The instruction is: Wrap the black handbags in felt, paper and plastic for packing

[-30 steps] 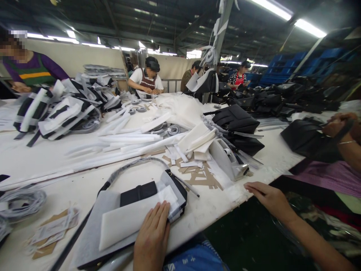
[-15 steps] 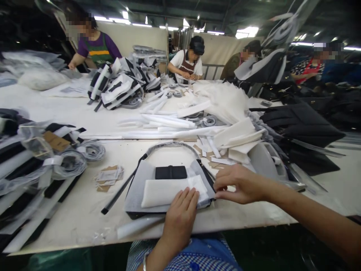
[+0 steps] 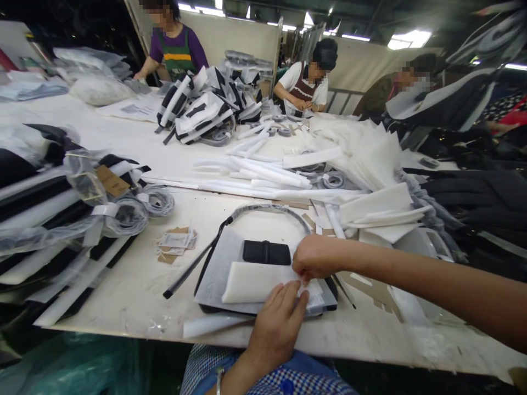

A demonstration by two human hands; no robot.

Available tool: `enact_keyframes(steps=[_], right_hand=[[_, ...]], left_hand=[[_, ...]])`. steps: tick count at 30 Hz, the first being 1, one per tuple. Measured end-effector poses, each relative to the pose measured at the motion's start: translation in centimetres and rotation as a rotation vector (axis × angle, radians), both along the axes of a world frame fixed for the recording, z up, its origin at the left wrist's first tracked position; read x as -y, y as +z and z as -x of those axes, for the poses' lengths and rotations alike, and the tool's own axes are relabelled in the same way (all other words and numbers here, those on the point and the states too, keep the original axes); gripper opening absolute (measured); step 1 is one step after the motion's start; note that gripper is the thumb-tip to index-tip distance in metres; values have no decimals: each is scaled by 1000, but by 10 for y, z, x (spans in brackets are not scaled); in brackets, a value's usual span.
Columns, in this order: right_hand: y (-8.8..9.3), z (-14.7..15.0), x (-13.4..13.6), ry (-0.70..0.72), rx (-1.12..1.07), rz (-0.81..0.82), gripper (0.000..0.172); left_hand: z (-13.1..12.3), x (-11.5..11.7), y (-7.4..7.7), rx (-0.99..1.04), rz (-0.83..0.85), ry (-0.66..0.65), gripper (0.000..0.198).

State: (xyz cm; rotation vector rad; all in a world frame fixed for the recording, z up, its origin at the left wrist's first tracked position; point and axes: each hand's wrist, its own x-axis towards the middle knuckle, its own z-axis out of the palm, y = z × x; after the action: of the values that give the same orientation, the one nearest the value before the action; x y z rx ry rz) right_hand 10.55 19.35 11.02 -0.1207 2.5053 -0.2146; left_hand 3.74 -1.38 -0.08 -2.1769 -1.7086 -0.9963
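A black handbag [image 3: 327,307] lies flat before me, its front covered by white tissue paper [image 3: 214,274]. Its handle [image 3: 267,208], wrapped in clear film, arches away from me, and a dark strap [image 3: 189,266] sticks out to the left. On the tissue rest a black flap closure tab [image 3: 267,253] and a folded white foam sheet [image 3: 247,282]. My left hand [image 3: 275,321] lies with fingers stretched out on the foam's lower right part. Just above its fingertips, my right hand [image 3: 315,257] is closed, fingertips pointing down at the foam's right end; what it pinches is hidden.
Left stands a pile of wrapped black bags [image 3: 69,203] with coiled straps. Paper tags [image 3: 177,243] lie beside the handbag. White foam strips [image 3: 263,175] and foam sheets [image 3: 379,211] spread behind. A co-worker [image 3: 307,82] sits across the table; others work nearby.
My right hand has moved left from the bag's right edge to the foam's right end. The tissue's right side now lies spread over that edge. My view has shifted right.
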Motion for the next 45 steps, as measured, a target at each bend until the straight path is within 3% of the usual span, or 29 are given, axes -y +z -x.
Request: enact_keyframes(steps=[5,13,20,26,32,35,38,41,45], right_hand=[[3,11,2,40,55,-57,5],[3,26,1,86,98,-76,5],[-10,42,-12,65,90,-61,31],[-29,42,-42,-94,78,-13,44],[-53,38,-71,-350,146,127,45],[-51,38,-79,-436,158,191,39],[-37,29,-78,-518,80,190,37],[-23,7,-59,-571,-41,188,54],[-24,-24,-21,-577,-129,141,109]], left_hand=[[5,0,1,-92,-28,-75,41],[6,0,1,-94,-8,-81,36],[6,-2,7,-55,-20,-65,37],[4,-2,6,-54,-39,-43,39],[-7,-6,-8,87,-162,48,41],[-10,-7,-11,100,-180,56,40],[-11,-7,-11,103,-195,63,39],[-11,-6,-14,89,-190,63,38],[-11,-5,-18,54,-146,51,37]])
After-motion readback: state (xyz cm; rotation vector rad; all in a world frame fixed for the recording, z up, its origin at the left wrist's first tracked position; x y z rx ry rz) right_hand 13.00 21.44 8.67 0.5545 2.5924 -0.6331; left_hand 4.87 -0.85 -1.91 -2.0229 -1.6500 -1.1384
